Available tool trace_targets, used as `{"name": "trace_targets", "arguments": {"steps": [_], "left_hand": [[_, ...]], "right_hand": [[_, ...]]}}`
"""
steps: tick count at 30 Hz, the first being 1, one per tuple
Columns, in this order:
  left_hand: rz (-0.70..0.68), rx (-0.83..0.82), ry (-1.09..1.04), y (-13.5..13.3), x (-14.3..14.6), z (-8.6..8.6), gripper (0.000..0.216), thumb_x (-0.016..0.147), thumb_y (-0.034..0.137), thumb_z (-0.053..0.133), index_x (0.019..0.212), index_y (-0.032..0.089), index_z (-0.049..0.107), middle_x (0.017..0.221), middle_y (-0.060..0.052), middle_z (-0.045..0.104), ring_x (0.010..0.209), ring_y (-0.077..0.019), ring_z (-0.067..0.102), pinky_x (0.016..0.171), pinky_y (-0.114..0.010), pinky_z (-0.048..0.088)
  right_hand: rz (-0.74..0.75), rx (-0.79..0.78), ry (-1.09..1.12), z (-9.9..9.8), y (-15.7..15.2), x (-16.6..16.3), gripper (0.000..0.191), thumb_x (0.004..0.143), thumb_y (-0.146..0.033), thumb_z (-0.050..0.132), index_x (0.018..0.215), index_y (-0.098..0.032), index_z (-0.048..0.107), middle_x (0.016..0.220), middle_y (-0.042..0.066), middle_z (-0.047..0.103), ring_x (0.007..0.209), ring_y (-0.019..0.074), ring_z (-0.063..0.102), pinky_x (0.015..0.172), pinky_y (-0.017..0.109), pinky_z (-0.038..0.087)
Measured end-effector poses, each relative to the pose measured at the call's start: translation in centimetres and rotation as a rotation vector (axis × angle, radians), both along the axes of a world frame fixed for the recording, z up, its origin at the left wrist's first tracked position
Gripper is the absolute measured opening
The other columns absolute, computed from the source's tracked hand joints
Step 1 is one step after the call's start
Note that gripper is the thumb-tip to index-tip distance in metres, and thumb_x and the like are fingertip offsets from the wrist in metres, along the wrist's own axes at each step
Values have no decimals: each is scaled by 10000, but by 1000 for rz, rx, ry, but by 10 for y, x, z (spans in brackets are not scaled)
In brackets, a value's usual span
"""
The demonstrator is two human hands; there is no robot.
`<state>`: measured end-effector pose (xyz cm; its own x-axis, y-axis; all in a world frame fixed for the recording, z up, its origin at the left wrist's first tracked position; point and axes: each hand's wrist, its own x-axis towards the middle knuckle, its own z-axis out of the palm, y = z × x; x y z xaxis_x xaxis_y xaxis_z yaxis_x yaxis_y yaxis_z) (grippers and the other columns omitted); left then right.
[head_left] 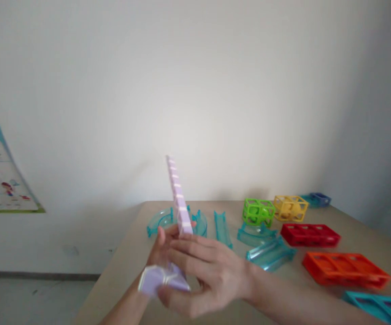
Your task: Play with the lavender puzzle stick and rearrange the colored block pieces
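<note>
A long lavender piece with pale cross bands (179,198) points up and away from me, narrowing toward its far end. Around its near part my right hand (212,275) is closed, fingers across the top and thumb low at the front. My left hand (161,243) grips it from behind and the left, partly hidden by the right hand. A wider lavender part with pale edges (154,280) shows below the fingers, blurred by motion. Whether it is joined to the long piece I cannot tell. Both hands are above the table (121,266).
Clear teal track pieces, curved (161,220) and straight (222,229), lie behind my hands. To the right are a green cube frame (258,212), a yellow one (290,208), and red (310,235), orange (346,269) and teal (381,307) blocks. A wall stands behind.
</note>
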<state>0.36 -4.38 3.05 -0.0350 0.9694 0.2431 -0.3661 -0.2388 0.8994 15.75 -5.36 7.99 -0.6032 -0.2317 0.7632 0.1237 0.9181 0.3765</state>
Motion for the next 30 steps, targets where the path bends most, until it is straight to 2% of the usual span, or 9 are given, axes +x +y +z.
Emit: {"name": "trace_targets", "arguments": {"steps": [3, 6, 9, 12, 16, 20, 23, 25, 30], "left_hand": [[-73, -67, -142, -6, 9, -1, 391, 738, 562, 634, 781, 175, 595, 639, 3, 595, 578, -115, 575, 563, -226, 468], [59, -20, 8, -1, 8, -6, 384, 806, 554, 562, 690, 191, 518, 478, 48, 511, 417, -90, 468, 429, -198, 375], [210, -4, 213, 5, 4, -11, 430, 844, 589, 470, 660, 201, 490, 447, 30, 516, 396, -120, 475, 406, -225, 371], [272, 36, 274, 6, 4, -14, 390, 841, 583, 480, 760, 203, 508, 521, 12, 569, 459, -145, 534, 457, -245, 421], [150, 187, 283, 3, 6, -16, 345, 865, 529, 488, 859, 186, 531, 691, -24, 629, 600, -146, 569, 585, -257, 462], [-63, 217, 260, 2, 0, -16, 352, 855, 494, 535, 913, 155, 606, 855, -74, 662, 697, -153, 577, 643, -262, 458], [-244, 164, 165, 4, -6, -19, 389, 822, 520, 568, 965, 162, 620, 870, -78, 670, 594, -142, 559, 519, -251, 428], [-272, 136, 126, 5, -6, -21, 391, 824, 527, 559, 944, 163, 636, 850, -75, 674, 537, -126, 533, 479, -245, 399], [-303, 161, 8, -5, 3, -10, 363, 842, 504, 537, 795, 163, 656, 725, -74, 669, 771, -206, 599, 739, -316, 448]], "right_hand": [[10, -310, -13, -32, -10, 2, 168, 866, -182, 582, 1026, -190, 631, 1057, 81, 662, 1122, 194, 566, 988, 324, 455], [-107, -819, 71, -56, -7, 13, 257, 926, -215, 489, 1159, -230, 597, 1184, 91, 588, 1147, 204, 536, 955, 313, 447], [-103, -1121, 211, -70, -7, 15, 259, 956, -240, 412, 1129, -243, 606, 1024, 80, 614, 970, 200, 582, 854, 316, 461], [-43, -1456, 310, -78, -10, 4, 260, 923, -333, 499, 1144, -217, 571, 961, 61, 619, 876, 195, 584, 761, 306, 478], [140, -1843, 416, -87, -7, -9, 343, 787, -382, 673, 1042, -165, 598, 833, 24, 602, 704, 166, 602, 630, 291, 513], [393, -2110, 428, -92, 1, -3, 314, 745, -410, 690, 750, -108, 603, 578, -17, 512, 436, 108, 522, 390, 234, 483], [589, -2212, 352, -90, 1, 4, 368, 732, -446, 696, 747, -88, 614, 542, -23, 496, 393, 90, 495, 349, 216, 482], [671, -2286, 288, -90, 0, 5, 404, 735, -464, 689, 782, -67, 633, 527, -18, 510, 358, 81, 481, 323, 209, 476], [812, -2473, 119, -102, -1, 1, 472, 685, -470, 723, 774, -11, 656, 548, 50, 600, 303, 86, 487, 232, 161, 352]]}}
